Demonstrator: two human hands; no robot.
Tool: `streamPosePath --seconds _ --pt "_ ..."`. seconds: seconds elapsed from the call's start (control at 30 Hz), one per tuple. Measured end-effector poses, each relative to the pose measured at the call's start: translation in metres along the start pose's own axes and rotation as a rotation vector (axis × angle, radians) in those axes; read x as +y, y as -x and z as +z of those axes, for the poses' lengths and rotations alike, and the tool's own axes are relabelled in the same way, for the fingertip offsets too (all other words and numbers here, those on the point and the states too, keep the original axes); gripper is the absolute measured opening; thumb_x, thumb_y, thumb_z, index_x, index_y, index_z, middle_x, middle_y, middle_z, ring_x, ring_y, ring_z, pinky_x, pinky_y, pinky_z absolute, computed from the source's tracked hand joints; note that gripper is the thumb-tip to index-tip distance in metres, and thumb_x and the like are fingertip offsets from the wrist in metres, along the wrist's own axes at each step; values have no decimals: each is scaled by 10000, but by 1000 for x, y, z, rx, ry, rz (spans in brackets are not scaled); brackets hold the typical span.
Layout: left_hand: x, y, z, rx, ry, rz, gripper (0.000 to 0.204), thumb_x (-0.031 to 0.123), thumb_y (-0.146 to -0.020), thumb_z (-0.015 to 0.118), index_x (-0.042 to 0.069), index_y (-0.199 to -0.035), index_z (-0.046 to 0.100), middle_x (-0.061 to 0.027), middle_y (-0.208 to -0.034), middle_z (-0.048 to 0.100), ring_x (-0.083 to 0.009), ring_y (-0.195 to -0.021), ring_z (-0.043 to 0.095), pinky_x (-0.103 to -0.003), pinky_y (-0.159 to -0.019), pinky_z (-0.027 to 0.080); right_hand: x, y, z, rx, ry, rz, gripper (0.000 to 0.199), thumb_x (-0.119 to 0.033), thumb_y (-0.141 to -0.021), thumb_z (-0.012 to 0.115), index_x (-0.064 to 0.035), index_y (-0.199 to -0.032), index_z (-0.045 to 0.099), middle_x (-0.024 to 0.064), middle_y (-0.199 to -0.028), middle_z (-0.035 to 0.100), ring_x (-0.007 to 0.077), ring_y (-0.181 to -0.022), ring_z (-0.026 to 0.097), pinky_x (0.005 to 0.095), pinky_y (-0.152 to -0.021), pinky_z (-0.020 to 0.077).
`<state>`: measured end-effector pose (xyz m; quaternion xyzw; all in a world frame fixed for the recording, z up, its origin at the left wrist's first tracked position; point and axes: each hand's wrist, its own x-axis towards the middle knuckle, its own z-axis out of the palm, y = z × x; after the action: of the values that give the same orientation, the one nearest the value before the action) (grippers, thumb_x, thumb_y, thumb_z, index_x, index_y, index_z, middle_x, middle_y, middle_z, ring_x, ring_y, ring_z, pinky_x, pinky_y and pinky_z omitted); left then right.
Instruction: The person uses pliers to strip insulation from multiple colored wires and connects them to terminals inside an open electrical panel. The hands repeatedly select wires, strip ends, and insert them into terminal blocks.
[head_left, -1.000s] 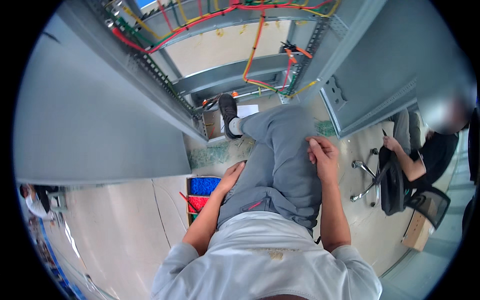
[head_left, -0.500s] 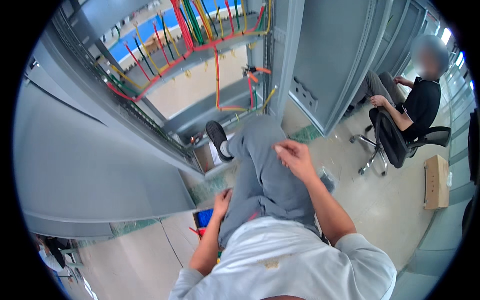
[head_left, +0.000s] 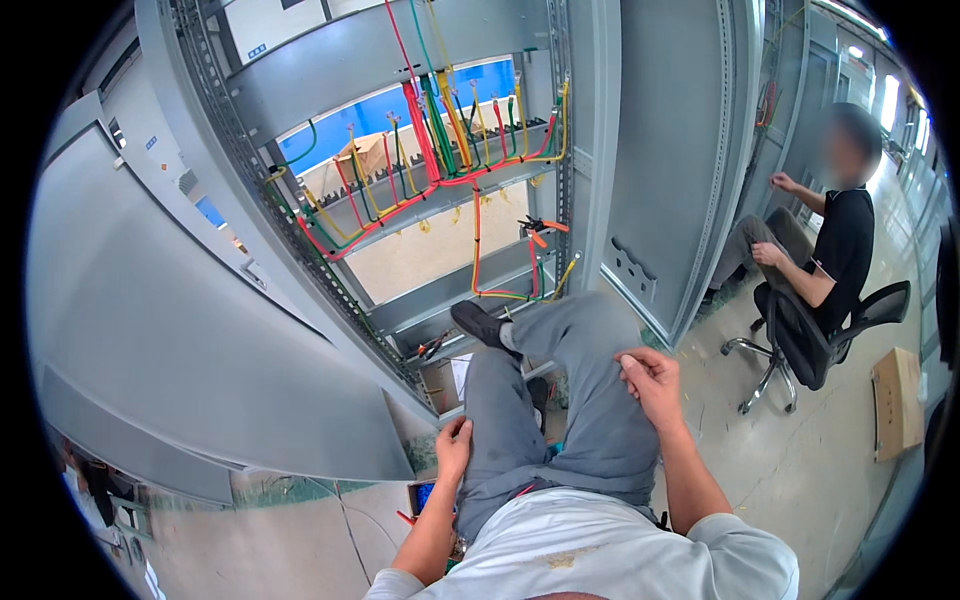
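Note:
My left hand [head_left: 454, 449] rests along the outer side of my left thigh, its fingers curled in, with nothing seen in them. My right hand [head_left: 655, 388] is by my right knee, thumb and forefinger pinched together near the grey trouser cloth [head_left: 592, 355]. Whatever the pinch may hold is too small to make out. In front of me stands an open grey metal cabinet [head_left: 395, 50]. Red, green and yellow wires [head_left: 437, 180] run in bundles across it. Orange-handled pliers [head_left: 541, 228] hang at its right post. One dark shoe [head_left: 480, 325] is raised against the cabinet's lower rail.
A second tool with orange handles [head_left: 432, 347] lies on the cabinet's lower ledge. Large grey panels stand left [head_left: 200, 330] and right [head_left: 665, 150]. Another person [head_left: 840, 235] sits on a wheeled chair [head_left: 800, 330] at right, near a cardboard box [head_left: 897, 405]. A blue-filled bin [head_left: 424, 494] is beside my left forearm.
My view has shifted, so the cabinet sits lower and further right. My right hand keeps its pinch near the knee; the left stays at the thigh. The seated person has raised one hand.

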<state>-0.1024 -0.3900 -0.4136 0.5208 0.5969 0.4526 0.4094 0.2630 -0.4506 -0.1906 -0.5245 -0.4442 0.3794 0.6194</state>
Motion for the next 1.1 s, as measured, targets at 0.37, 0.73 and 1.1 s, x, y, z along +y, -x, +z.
streamPosePath --seconds 0.37,0.73,1.1 --pt "-1 25 -11 217 -207 6 444 323 -1012 582 -34 -1265 648 -258 -1172 705 -354 -1108 687 -404 -980 505 73 -31 -14 104 57 -35 186 -145 -952 698 28 -1010 733 11 -764 661 59 -644 569 226 -587 458" --pt "3 14 -8 202 -274 3 439 312 -999 607 -30 -1272 643 -253 -1153 712 -360 -1100 693 -410 -973 514 189 -73 -20 73 409 -41 173 -117 -918 697 37 -985 737 21 -745 669 85 -659 597 254 -613 494" --pt "192 -40 -39 27 -90 344 283 159 -1009 644 -12 -1232 677 -114 -1104 723 -182 -999 697 -319 -892 538 247 -91 -53 169 292 69 214 -181 -874 724 2 -980 754 132 -818 746 188 -735 705 331 -716 549"
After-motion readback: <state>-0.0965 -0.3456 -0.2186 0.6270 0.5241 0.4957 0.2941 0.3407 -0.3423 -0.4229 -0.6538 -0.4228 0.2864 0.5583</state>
